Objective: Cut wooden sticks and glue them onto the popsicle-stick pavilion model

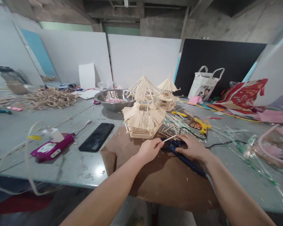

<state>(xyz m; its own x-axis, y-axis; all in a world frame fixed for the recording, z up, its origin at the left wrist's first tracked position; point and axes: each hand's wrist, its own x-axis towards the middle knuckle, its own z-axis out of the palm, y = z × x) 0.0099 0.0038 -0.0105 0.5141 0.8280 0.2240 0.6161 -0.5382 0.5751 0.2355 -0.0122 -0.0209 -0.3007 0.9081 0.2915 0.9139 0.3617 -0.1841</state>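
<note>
No legible text, even on the white tote bag [205,84].

Soft, even indoor light, moderately bright, white boards [143,59] behind nearly washed out; pale glare patch on the grey table [97,171] near its front edge; faint shadows under the forearms; strong wide-angle bending at the edges, corners stretched and blurred, centre fairly sharp

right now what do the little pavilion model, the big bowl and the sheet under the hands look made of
Pavilion model: pale thin wooden sticks, unpainted, it seems. Bowl: likely stainless steel, grey with a dull sheen. Sheet: brown, matte, creased, probably kraft paper or thin card.
</note>
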